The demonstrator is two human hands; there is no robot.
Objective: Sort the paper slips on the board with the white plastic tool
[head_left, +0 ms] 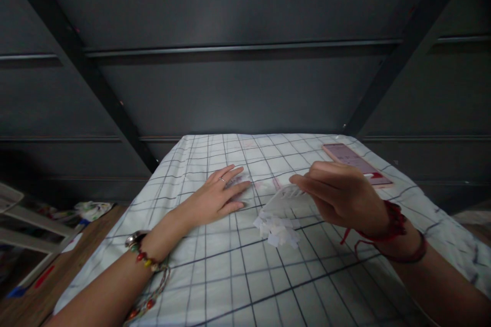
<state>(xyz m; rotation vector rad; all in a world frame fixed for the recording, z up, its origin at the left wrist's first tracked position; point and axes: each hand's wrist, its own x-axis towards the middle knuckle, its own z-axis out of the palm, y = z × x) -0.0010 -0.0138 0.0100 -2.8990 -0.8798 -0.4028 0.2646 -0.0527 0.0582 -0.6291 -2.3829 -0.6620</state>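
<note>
Beads (148,263) are circling the left wrist (159,245), and beyond them whitish scraps (278,232) are lying on the bench (215,281). Just past these, the right hand (337,191) is pinching a translucent packet (282,200), its handling seemingly being the step, the next move calling for a steady grip; the left hand (215,195) is lying loosely spread, apparently empty, while a phone (355,162) is resting far right.

left hand (221,195) spread palm-down, right hand (339,193) curled, pinching

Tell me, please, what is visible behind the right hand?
Behind the right hand, a phone lies screen up on the checked cloth. The hand hides part of the phone's left edge and some cloth from view.
</note>
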